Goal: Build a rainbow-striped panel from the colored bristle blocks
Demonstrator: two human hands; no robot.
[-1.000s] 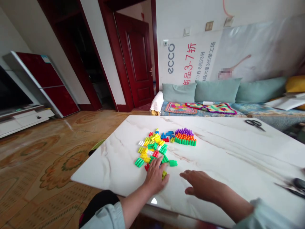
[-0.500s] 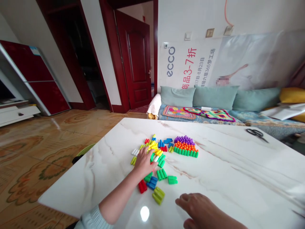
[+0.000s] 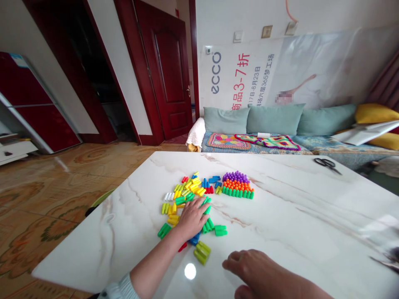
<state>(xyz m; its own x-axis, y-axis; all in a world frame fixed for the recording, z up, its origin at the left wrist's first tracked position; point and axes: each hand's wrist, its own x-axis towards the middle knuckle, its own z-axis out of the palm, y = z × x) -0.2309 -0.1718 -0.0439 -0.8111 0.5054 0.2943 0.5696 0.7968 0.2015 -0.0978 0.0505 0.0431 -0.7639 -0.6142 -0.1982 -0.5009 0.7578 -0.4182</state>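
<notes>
My left hand (image 3: 193,216) lies palm down over a loose pile of coloured plastic peg blocks, fingers spread and touching green blocks (image 3: 207,225). What is under the palm is hidden. Around it are yellow blocks (image 3: 195,187), white blocks (image 3: 169,196), a blue block (image 3: 195,238) partly behind the wrist, and a lime-green block (image 3: 202,252) nearer me. My right hand (image 3: 254,268) hovers or rests at the front of the table, holding nothing visible, its fingers loosely stretched and thumb apart. Closest to it is that lime-green block.
Purple, orange and green blocks (image 3: 238,184) stand in tidy rows beyond the pile. Black scissors (image 3: 328,164) lie at the far right of the white marbled table (image 3: 280,232). Past the table stands a sofa (image 3: 318,145) with cushions; a dark object (image 3: 391,257) sits at the right edge.
My left hand has moved right and towards me across the pile, uncovering yellow and green blocks. A green block now shows left of my forearm. The view has shifted slightly; my right hand stays similar.
</notes>
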